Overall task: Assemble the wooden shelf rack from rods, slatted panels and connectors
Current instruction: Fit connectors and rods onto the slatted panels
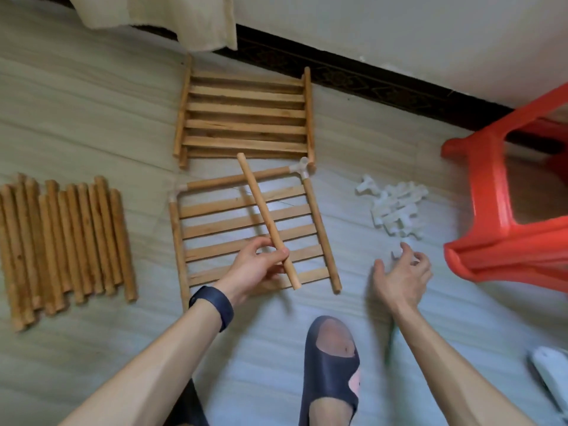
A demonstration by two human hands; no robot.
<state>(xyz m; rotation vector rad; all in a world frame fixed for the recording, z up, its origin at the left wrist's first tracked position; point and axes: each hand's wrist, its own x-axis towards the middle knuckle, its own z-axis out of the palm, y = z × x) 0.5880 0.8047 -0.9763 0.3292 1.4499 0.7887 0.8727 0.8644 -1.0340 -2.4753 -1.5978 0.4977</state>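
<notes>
Two hands work apart: the left hand (255, 265) grips a rod (264, 216) over the slatted panel (246, 224), and the right hand (402, 272), fingers spread, reaches toward the connectors (396, 207), perhaps touching one, which the rod needs next.

Rods (64, 241), panels (246, 115), connectors (396, 207), stool (491, 210) on floor (92, 118)

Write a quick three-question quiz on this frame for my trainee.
1. True or false: the left hand grips a rod.
2. Where does the pile of spare rods lie? A: left of the slatted panels. B: right of them. C: on top of them.
3. Fill in: the loose connectors lie beside the red ____.
Key: 1 true; 2 A; 3 stool.
</notes>
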